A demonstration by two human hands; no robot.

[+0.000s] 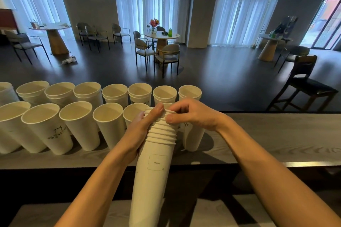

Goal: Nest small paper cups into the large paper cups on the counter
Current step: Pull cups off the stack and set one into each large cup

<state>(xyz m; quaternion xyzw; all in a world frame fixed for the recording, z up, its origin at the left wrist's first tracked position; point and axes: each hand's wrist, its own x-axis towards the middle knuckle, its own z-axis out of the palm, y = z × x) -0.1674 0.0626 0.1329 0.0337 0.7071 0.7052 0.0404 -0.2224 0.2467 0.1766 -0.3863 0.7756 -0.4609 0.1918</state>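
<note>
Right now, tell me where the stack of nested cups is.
In the head view, the stack of nested cups is low centre, over the near edge of the counter, held by the left hand while the right hand pinches its top rim.

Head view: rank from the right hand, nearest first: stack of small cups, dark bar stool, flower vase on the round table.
1. stack of small cups: the right hand has its fingers on the top rim, centre.
2. dark bar stool: past the counter, to the right.
3. flower vase: on the round table, far back, centre.
</note>
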